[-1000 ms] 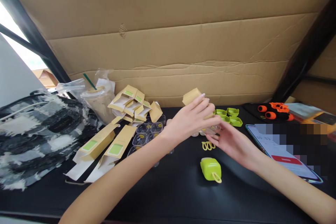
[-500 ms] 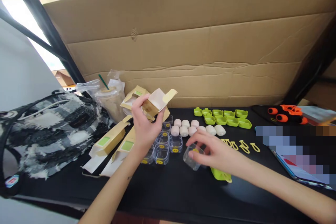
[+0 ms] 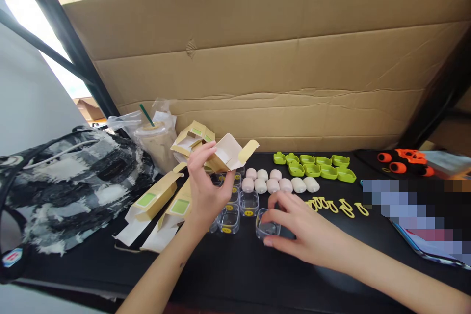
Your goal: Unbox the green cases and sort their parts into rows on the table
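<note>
— How is the left hand (image 3: 206,191) posed?

— Raised off the black table (image 3: 235,274), forearm coming up from the bottom edge, palm turned away from the camera. Thumb and fingers are pinched on a small kraft carton (image 3: 227,153), held tilted with its open end toward the right.

— And the carton itself?

— Tan outside, pale inside. Its lid flap stands open, with a tuck tab sticking out at the right tip. It sits above a cluster of clear boxes (image 3: 241,201).

— The right hand (image 3: 305,230)?

— Low over the table, arm entering from the lower right, palm down. Its fingers are curled around a small clear plastic box (image 3: 267,227), thumb on the near side, fingertips over the far rim. The box is on or just above the table; I cannot tell which.

— What does that box look like?

— Square, transparent, rounded corners, open at the top. It lies just right of the other clear boxes, which carry small yellow marks.

— Farther out?

— Behind the right hand, a row of pale pink pods (image 3: 279,184), then yellow loops (image 3: 336,205) to the right, and green case halves (image 3: 316,167) nearer the cardboard wall (image 3: 279,73). Left of the carton, flat kraft sleeves (image 3: 154,198), an iced drink cup (image 3: 156,142) and a black-and-white bag (image 3: 69,181).
</note>
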Action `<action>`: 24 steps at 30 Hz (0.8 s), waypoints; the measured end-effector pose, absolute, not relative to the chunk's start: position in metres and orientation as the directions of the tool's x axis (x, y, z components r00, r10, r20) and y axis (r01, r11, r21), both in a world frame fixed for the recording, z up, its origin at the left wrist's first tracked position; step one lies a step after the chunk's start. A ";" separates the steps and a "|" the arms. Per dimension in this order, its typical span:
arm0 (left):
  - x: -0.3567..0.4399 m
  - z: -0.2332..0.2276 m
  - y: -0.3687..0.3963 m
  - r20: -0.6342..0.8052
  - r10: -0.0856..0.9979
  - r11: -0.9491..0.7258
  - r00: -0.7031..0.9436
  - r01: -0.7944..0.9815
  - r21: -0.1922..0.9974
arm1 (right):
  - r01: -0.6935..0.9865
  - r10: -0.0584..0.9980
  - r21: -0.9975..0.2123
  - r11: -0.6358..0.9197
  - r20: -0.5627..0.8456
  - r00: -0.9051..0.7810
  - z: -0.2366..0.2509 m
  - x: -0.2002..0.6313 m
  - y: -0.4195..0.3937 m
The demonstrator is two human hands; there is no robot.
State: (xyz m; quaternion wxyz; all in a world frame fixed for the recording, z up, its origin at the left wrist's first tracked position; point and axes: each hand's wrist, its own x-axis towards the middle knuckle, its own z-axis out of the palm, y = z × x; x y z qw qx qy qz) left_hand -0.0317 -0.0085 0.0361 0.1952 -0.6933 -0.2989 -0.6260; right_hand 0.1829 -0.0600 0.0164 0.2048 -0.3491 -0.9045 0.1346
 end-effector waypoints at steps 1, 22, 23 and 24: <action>-0.032 0.036 -0.008 0.985 0.167 -0.747 0.038 0.658 0.101 | 0.572 0.669 -0.361 0.737 0.264 -0.695 0.017 0.183 -0.059; -0.026 0.038 -0.014 0.991 0.126 -0.768 0.035 0.637 0.075 | 0.492 0.535 -0.215 0.844 0.267 -0.801 0.018 0.170 -0.046; -0.022 0.039 -0.016 0.992 0.128 -0.787 0.015 0.610 0.092 | 0.500 0.566 -0.273 0.822 0.299 -0.768 0.021 0.174 -0.046; -0.017 0.040 -0.019 0.986 0.165 -0.814 -0.021 0.562 0.148 | 0.501 0.604 -0.347 0.793 0.344 -0.719 0.024 0.178 -0.046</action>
